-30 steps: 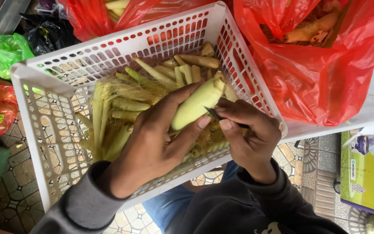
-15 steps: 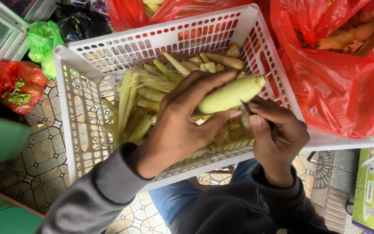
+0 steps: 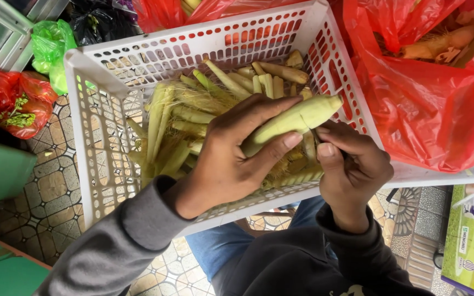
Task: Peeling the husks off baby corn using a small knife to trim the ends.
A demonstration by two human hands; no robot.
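Note:
My left hand (image 3: 231, 159) grips a pale green baby corn in its husk (image 3: 297, 120), holding it level over a white plastic basket (image 3: 100, 126). My right hand (image 3: 352, 170) is closed against the underside of that corn near its tip, thumb on the husk. In the earlier frames it held a small knife, but the blade is hidden by the fingers now. The basket holds several more husked baby corn and loose green leaves (image 3: 193, 109).
A red plastic bag (image 3: 440, 93) with more corn sits at the right, another red bag (image 3: 182, 11) behind the basket. Green (image 3: 50, 49), black and small red bags (image 3: 20, 101) lie at the left on the tiled floor. A green carton (image 3: 473, 241) stands at bottom right.
The view has shifted so the basket sits further right. The corn has turned from steeply tilted to nearly level, and my right hand has slid along beneath it.

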